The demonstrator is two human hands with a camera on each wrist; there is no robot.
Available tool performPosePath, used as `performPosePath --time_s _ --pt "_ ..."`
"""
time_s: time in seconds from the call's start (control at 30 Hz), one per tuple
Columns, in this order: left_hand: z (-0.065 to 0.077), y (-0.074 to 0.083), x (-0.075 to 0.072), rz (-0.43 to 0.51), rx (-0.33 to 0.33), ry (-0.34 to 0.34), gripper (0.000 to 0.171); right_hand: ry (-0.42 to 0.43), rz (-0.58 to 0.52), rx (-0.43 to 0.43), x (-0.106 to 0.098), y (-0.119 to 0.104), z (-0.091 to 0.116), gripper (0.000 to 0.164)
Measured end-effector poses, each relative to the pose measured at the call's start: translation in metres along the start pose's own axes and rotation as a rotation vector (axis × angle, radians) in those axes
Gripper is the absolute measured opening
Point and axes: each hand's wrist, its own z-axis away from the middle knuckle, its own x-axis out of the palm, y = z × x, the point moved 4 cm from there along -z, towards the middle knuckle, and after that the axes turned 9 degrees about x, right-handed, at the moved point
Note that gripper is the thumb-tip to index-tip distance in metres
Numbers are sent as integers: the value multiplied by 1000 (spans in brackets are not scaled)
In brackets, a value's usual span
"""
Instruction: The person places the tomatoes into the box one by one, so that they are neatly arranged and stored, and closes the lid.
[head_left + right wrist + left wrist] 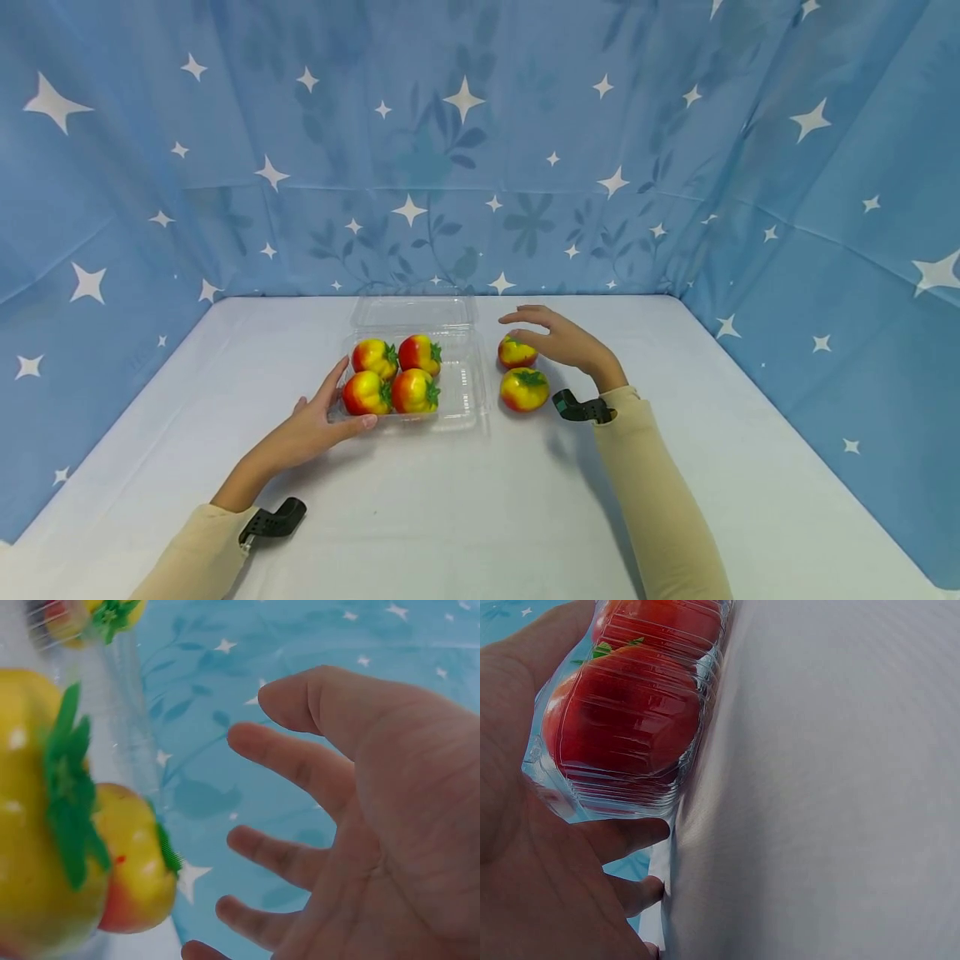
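A clear plastic box (463, 385) holds several red-and-yellow fruits (367, 392) with green leafy tops, grouped in its left part. My left hand (318, 427) rests at the box's near left corner, thumb along the front wall and fingers spread by the left side. Through the ribbed wall, a red fruit (630, 712) shows in the left wrist view. My right hand (558, 337) hovers with fingers spread over two loose fruits right of the box. It partly covers the far fruit (516, 353); the near fruit (524, 390) lies in front. Nothing is in that hand.
The box's transparent lid (412, 312) lies folded back behind it. A white cloth (450, 517) covers the table. Blue star-patterned curtains (525, 150) stand along the back and both sides.
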Motion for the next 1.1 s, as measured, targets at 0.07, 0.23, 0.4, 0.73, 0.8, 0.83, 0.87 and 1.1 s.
performPosePath --time_s 0.07,0.23,0.4,0.73,0.8,0.83,0.87,1.1 --pt "0 0 1 3 -4 -4 116 -19 7 6 2 5 -3 43" --pt "-1 2 0 -5 -7 0 116 -50 3 -14 5 12 -6 41" --pt "-1 3 0 -7 -18 -2 116 -86 -10 -36 7 15 -7 44" --pt "0 2 0 -8 -25 -3 117 -133 -5 -3 17 23 -13 43" --pt "1 1 -1 -6 -22 -1 117 -132 -3 15 17 25 -13 42" --pt "1 1 -1 -6 -21 -1 117 -130 -1 24 17 26 -14 42" --pt "1 1 -1 -5 -21 0 117 -129 4 31 17 26 -14 42" --pt "0 2 -2 -3 -19 -2 117 -96 -16 71 13 29 -12 49"
